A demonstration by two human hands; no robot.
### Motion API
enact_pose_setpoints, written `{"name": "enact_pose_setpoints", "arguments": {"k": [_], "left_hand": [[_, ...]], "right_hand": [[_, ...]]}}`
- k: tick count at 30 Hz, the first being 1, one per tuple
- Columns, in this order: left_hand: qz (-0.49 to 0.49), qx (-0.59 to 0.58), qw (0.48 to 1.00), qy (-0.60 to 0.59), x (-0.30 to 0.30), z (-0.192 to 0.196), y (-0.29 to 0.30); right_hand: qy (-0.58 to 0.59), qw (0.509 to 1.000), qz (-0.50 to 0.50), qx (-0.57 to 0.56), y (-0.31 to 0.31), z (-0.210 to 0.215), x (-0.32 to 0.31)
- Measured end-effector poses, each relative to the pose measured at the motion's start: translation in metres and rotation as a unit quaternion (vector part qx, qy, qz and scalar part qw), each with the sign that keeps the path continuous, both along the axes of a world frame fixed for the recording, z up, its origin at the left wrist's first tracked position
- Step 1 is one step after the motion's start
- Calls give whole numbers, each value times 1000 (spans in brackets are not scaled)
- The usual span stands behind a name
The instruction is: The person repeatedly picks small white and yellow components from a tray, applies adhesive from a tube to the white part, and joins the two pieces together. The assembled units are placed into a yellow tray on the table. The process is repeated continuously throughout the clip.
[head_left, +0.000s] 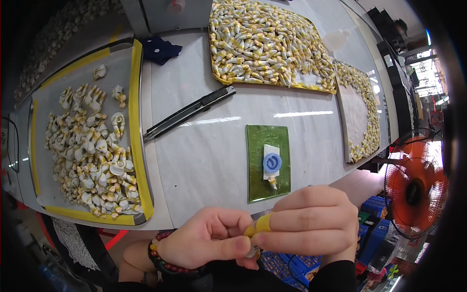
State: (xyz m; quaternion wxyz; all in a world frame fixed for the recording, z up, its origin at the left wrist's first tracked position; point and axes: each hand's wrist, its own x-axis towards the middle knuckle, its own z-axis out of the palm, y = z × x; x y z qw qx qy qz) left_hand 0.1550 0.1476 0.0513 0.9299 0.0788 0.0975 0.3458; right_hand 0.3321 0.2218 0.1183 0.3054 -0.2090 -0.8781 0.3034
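Pinching yellow piece (262, 224) between hands (258, 233)

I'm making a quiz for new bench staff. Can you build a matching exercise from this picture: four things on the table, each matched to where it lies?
Things:
1. utility knife
2. green cutting mat
3. dark blue cloth
4. left tray of white and yellow pieces

Places:
A. at the far edge, by the left tray's far corner
B. nearest the hands, with a blue disc on it
C. at the table's left end, yellow-rimmed
D. lying slantwise mid-table between the trays

Pairs: 1-D, 2-B, 3-A, 4-C
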Motion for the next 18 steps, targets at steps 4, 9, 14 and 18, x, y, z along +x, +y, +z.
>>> {"name": "enact_pose_setpoints", "arguments": {"k": [4,9,14,18], "left_hand": [[157,141,961,179,4,10,-4],[197,280,881,327,-2,13,-2],[232,347,835,358,-4,10,0],[229,346,839,352,5,11,6]], "right_hand": [[70,997,2,-14,2,-15,4],[15,999,-1,-37,-10,7,9],[33,993,94,58,-1,-6,16],[-1,996,74,53,-2,5,29]]}}
